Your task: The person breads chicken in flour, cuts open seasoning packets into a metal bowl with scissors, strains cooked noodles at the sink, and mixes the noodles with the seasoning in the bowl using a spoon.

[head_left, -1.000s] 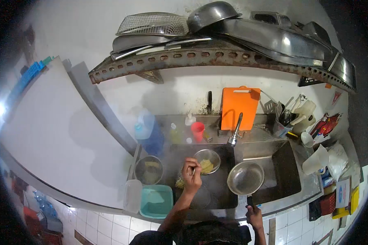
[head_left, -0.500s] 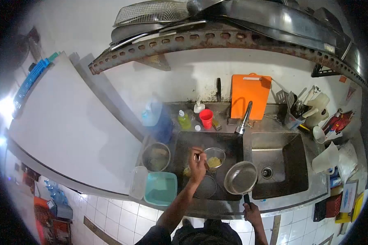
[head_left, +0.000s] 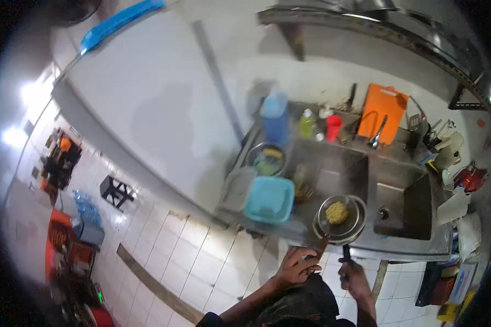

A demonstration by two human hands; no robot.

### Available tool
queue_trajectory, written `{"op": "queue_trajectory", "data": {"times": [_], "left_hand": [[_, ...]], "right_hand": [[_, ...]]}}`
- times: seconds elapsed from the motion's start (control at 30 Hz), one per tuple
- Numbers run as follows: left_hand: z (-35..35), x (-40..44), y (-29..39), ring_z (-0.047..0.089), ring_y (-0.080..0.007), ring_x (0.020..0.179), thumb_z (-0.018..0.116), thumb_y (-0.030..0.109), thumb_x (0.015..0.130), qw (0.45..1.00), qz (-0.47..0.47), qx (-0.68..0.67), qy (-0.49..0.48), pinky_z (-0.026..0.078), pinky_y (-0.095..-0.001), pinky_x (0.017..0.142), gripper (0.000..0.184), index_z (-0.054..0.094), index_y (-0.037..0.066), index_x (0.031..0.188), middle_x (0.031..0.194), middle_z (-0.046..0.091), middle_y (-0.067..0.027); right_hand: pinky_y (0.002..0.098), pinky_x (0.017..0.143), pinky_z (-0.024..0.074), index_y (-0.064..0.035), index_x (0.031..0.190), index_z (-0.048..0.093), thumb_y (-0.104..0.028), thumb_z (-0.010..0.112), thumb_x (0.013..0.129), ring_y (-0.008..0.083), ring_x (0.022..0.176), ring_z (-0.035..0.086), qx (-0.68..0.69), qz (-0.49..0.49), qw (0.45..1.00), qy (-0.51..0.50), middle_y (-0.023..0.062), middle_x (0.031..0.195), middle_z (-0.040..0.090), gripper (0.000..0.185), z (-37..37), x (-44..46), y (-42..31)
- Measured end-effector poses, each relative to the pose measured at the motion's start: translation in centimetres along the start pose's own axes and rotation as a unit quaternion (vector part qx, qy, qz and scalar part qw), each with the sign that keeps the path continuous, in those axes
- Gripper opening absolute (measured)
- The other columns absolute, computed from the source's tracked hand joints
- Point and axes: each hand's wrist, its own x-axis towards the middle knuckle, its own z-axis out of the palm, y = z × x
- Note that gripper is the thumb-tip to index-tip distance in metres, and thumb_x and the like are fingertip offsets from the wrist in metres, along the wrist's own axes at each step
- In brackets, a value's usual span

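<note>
My left hand (head_left: 301,265) is closed on the brown handle of a round strainer (head_left: 326,213), near the sink's front edge. Yellowish noodles (head_left: 337,213) lie in the strainer. My right hand (head_left: 354,278) grips the black handle of a metal pan (head_left: 346,237). The strainer sits over the pan, hiding most of its inside; whether they touch I cannot tell. Left of them stands a turquoise tub (head_left: 269,199), with a metal bowl (head_left: 266,159) behind it.
A double sink (head_left: 372,191) has a faucet (head_left: 378,132) before an orange cutting board (head_left: 383,114). Behind the left basin stand a blue jug (head_left: 275,118), a green bottle (head_left: 306,123) and a red cup (head_left: 333,127). A large white panel (head_left: 147,103) is at left; a metal shelf (head_left: 387,27) hangs above.
The strainer with noodles has come up out of the left basin toward me, over the pan. My left hand has moved back to its handle's end. The view has swung left.
</note>
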Motion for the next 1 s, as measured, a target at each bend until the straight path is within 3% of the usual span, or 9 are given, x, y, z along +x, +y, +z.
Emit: {"op": "queue_trajectory", "data": {"times": [0.17,0.3,0.4,0.47,0.57,0.63,0.73,0.87,1.0], "left_hand": [[-14.4,-10.6,8.4,0.054,-0.0207,0.062,0.075,0.015,0.066,0.988,-0.110,0.099,0.051,0.042,-0.0300,0.050,0.021,0.067,0.009,0.085,0.081,0.055,-0.0070],[-26.3,-16.9,14.7,0.054,-0.0212,0.060,0.065,0.003,0.074,0.960,-0.225,0.162,0.047,0.045,-0.0294,0.053,0.024,0.064,0.007,0.097,0.072,0.056,-0.0076],[-32.9,-23.2,15.9,0.058,-0.0189,0.068,0.058,-0.002,0.077,0.962,-0.249,0.054,0.095,0.047,-0.0289,0.061,0.032,0.059,0.006,0.109,0.077,0.060,-0.0082],[-37.4,-27.3,16.5,0.060,-0.0132,0.075,0.061,0.006,0.081,0.881,-0.404,-0.209,0.131,0.047,-0.0273,0.064,0.036,0.054,0.006,0.117,0.084,0.065,-0.0069],[-44.8,-34.1,18.1,0.057,-0.0128,0.087,0.052,0.001,0.084,0.824,-0.489,-0.230,0.169,0.047,-0.0262,0.072,0.045,0.046,0.009,0.128,0.097,0.064,-0.0063],[-50.0,-39.5,18.5,0.055,-0.0126,0.090,0.043,-0.004,0.084,0.790,-0.515,-0.271,0.193,0.048,-0.0265,0.074,0.060,0.034,0.020,0.138,0.114,0.056,-0.0094],[-59.1,-45.0,21.0,0.057,-0.0195,0.091,0.036,0.025,0.095,0.689,-0.507,-0.392,0.337,0.054,-0.0355,0.075,0.046,0.028,0.015,0.140,0.127,0.046,-0.0125],[-68.9,-53.9,23.3,0.059,-0.0234,0.091,0.034,0.048,0.093,0.533,-0.542,-0.376,0.529,0.055,-0.0421,0.070,0.060,0.024,0.010,0.138,0.123,0.049,-0.0172],[-76.3,-59.1,27.6,0.062,-0.0162,0.065,0.043,0.040,0.092,0.516,-0.474,-0.357,0.617,0.055,-0.0268,0.056,0.049,0.037,0.002,0.122,0.106,0.059,-0.0140]], "right_hand": [[0.0203,0.037,0.0280,0.0008,0.112,0.047,-0.021,0.047,0.092,0.0060,0.042,0.037,-0.109,0.003,0.991,-0.074,-0.0014,0.063,0.045,0.030,9.3,-8.3,3.1],[0.0192,0.036,0.0265,-0.0016,0.112,0.047,-0.018,0.046,0.092,0.0047,0.041,0.036,-0.098,0.021,0.978,-0.181,-0.0026,0.064,0.044,0.027,19.9,-11.4,7.5],[0.0195,0.036,0.0263,-0.0013,0.114,0.047,-0.024,0.047,0.093,0.0041,0.042,0.034,-0.120,0.040,0.955,-0.269,-0.0018,0.064,0.043,0.031,27.6,-11.2,12.6],[0.0203,0.037,0.0256,0.0000,0.115,0.046,-0.026,0.049,0.092,0.0046,0.043,0.034,-0.160,0.066,0.935,-0.310,-0.0019,0.064,0.041,0.035,33.2,-10.7,16.0],[0.0210,0.038,0.0256,0.0009,0.114,0.046,-0.025,0.051,0.090,0.0054,0.043,0.034,-0.206,0.088,0.908,-0.354,-0.0023,0.062,0.040,0.035,42.5,-10.6,20.4],[0.0209,0.038,0.0262,0.0011,0.114,0.047,-0.024,0.051,0.090,0.0055,0.043,0.034,-0.247,0.106,0.873,-0.408,-0.0023,0.062,0.041,0.035,49.8,-10.2,23.3],[0.0203,0.036,0.0276,-0.0005,0.110,0.050,-0.023,0.047,0.092,0.0041,0.041,0.035,-0.332,0.076,0.802,-0.491,-0.0036,0.058,0.041,0.029,60.1,-7.9,29.6],[0.0212,0.038,0.0310,0.0015,0.112,0.048,-0.028,0.050,0.090,0.0045,0.043,0.039,-0.424,0.033,0.644,-0.636,-0.0028,0.062,0.044,0.036,77.9,-12.0,35.2],[0.0239,0.036,0.0329,-0.0012,0.118,0.044,-0.019,0.047,0.092,0.0074,0.043,0.041,-0.423,0.119,0.539,-0.718,0.0002,0.065,0.045,0.032,92.7,-17.5,44.8]]}}
